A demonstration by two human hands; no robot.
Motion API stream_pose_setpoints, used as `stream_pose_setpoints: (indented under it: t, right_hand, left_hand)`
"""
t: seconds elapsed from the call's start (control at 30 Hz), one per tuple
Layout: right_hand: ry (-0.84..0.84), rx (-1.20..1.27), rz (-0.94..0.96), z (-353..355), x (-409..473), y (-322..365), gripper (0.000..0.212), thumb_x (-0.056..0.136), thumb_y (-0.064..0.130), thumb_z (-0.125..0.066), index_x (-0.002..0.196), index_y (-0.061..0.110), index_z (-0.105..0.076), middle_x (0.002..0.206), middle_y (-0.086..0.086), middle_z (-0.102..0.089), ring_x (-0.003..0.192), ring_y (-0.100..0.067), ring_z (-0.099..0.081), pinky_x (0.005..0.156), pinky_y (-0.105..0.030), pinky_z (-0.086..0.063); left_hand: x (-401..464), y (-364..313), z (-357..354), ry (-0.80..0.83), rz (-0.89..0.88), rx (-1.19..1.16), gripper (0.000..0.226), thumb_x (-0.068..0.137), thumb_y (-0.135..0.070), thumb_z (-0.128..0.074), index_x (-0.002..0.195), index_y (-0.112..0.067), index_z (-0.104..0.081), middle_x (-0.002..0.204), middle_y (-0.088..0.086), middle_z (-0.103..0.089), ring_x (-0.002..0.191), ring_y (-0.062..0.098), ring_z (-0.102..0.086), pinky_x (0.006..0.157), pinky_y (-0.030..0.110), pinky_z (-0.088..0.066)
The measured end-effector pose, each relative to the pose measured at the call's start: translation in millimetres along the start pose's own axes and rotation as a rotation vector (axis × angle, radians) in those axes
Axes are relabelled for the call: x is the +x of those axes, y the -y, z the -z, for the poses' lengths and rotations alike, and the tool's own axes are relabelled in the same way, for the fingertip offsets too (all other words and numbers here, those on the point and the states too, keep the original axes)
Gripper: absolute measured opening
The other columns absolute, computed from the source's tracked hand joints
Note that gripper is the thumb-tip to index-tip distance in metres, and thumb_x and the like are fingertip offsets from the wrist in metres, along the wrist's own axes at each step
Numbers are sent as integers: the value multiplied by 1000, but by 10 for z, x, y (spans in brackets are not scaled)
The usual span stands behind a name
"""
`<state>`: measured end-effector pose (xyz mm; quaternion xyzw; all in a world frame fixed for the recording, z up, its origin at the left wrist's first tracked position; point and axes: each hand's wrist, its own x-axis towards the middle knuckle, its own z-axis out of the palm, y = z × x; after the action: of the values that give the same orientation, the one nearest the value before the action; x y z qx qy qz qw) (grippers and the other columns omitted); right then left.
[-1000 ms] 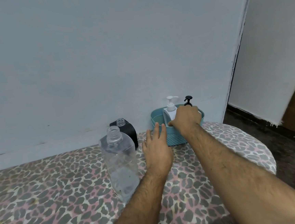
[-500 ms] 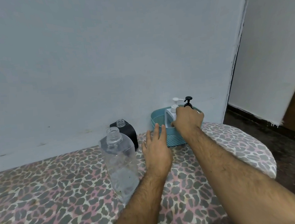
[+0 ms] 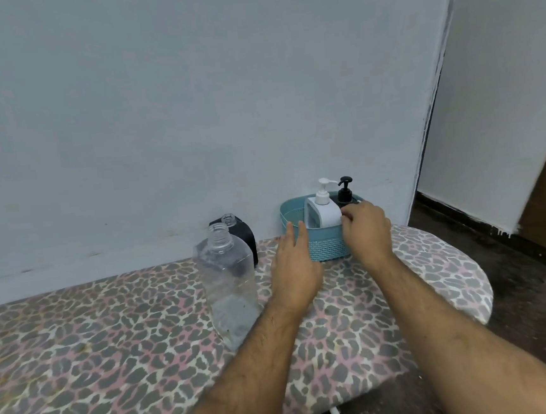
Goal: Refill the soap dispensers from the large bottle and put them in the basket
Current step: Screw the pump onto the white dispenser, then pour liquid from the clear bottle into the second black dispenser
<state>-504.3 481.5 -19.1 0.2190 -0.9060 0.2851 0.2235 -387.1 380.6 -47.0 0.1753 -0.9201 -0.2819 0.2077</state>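
A teal basket [image 3: 326, 248] stands against the wall on the leopard-print board. Inside it a white soap dispenser [image 3: 324, 214] stands upright, and a black pump top [image 3: 344, 190] shows behind it. My right hand [image 3: 366, 231] hovers at the basket's right front with loosely curled fingers, just off the white dispenser. My left hand [image 3: 295, 266] has straight fingers touching the basket's left side. A clear large bottle [image 3: 227, 283] without a cap stands to the left, nearly empty. An uncapped black dispenser [image 3: 239, 236] stands behind it.
The leopard-print ironing board [image 3: 111, 336] ends in a rounded tip on the right, with dark floor [image 3: 521, 300] beyond. A pale wall [image 3: 191, 115] runs directly behind the objects. A doorway opens at the right.
My right hand has let go of the white dispenser and drawn back toward me. The dispenser now stands upright in the basket. My left hand stays at the basket's side.
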Motion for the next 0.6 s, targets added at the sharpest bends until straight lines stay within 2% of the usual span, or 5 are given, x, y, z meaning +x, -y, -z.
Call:
stream_pose_setpoints:
  t: [0.2,0.37,0.47,0.53,0.6]
  right_hand:
    - [3,294,-88,102,-364,-73,23,93,17,-58,107,9,-74,102,-6,-73,91,-20,-65,80,-32,-52]
    - [31,454,-157,166,-718,9,16,92,21,-63,100,12,-74,92,2,-70,81,-11,-61,76,-27,-45]
    - [90,565,-148,174,-951,201,9,92,18,-64,97,19,-72,85,13,-65,78,0,-59,73,-21,-48]
    - [151,657,-131,169,-1117,363,15,91,13,-63,100,22,-70,87,18,-64,79,6,-58,63,-8,-46]
    - [221,725,-99,173,-1266,536,23,90,9,-61,107,22,-68,93,18,-64,85,5,-60,64,-6,-44]
  left_hand:
    - [-702,-50,110,-87,-51,-176,64,98,-25,-53,157,-27,-29,164,-10,-25,149,5,-20,117,23,-11]
    - [-1299,97,319,-241,-80,-342,44,95,-24,-59,138,-34,-56,137,-27,-47,127,-17,-38,109,16,-34]
    - [-1551,247,488,-316,-53,-368,35,96,-20,-62,124,-41,-60,122,-32,-54,119,-18,-46,95,1,-36]
    - [-1662,365,591,-372,-28,-370,30,96,-18,-63,119,-37,-63,115,-31,-58,113,-16,-52,89,-1,-37]
    - [-1741,489,703,-425,16,-376,28,95,-16,-62,116,-33,-66,110,-30,-61,108,-14,-55,86,1,-41]
